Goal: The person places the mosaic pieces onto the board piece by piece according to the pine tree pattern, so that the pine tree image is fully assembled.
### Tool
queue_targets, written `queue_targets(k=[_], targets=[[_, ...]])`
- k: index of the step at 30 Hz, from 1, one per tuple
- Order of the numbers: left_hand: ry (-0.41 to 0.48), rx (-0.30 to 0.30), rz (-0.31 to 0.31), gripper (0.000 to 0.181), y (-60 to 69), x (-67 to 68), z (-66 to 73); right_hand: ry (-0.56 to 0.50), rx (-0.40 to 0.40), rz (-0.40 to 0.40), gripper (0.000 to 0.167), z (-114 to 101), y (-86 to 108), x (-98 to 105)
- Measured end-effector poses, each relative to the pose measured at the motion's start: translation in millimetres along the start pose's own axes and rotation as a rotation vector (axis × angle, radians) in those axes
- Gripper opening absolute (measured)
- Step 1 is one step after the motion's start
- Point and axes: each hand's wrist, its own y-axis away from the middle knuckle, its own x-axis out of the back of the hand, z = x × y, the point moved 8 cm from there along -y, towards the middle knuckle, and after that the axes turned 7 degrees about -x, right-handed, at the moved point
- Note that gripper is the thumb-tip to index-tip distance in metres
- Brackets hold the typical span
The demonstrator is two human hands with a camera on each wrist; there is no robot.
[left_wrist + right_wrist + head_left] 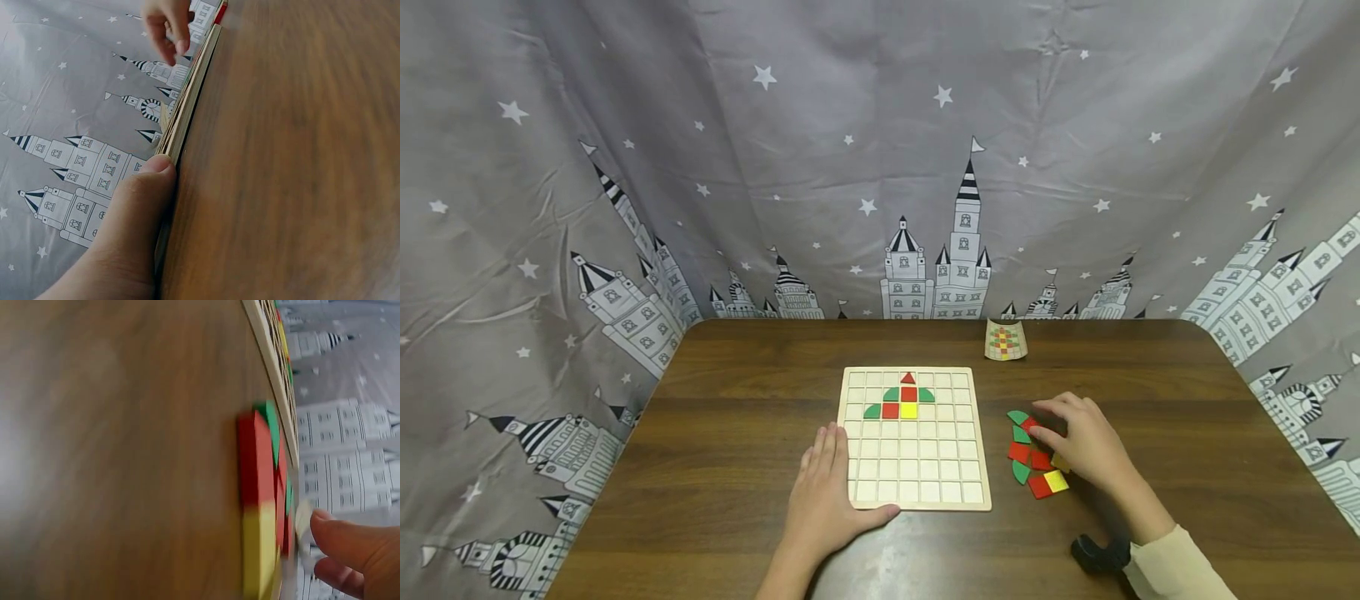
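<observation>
A square wooden grid board lies on the table. Near its top sit a red triangle, red squares, green quarter-round tiles and a yellow square. My left hand rests against the board's lower left corner, fingers straight along the left side, thumb on the front edge. To the right of the board is a loose group of red, green and yellow tiles. Just over that group hovers my right hand, thumb and forefinger apart; no tile shows between them.
A small pattern card with a coloured tree-like figure stands at the back of the wooden table. Behind it hangs a grey curtain printed with castles and stars. A black strap-like piece sits by my right wrist.
</observation>
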Motion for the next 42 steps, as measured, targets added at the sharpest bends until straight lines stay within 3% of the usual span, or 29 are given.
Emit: queue_targets(k=[7, 14, 22, 32, 42], targets=[[0.003, 0.000, -0.001, 0.138, 0.2, -0.2, 0.0, 0.021, 0.013, -0.016, 0.036, 27.0, 20.9, 12.9], [-0.002, -0.002, 0.000, 0.138, 0.3, 0.6, -0.4, 0.045, 0.040, -0.029, 0.034, 33.6, 31.7, 16.3], [0.004, 0.003, -0.002, 0.138, 0.7, 0.7, 0.3, 0.014, 0.072, -0.029, 0.029, 39.3, 35.3, 18.0], [-0.004, -0.002, -0.003, 0.137, 0.8, 1.9, 0.8, 0.006, 0.028, -0.027, 0.034, 48.1, 32.4, 18.5], [0.029, 0.010, -0.011, 0.138, 1.5, 1.5, 0.5, 0.013, 0.060, -0.025, 0.027, 45.9, 29.5, 19.6]])
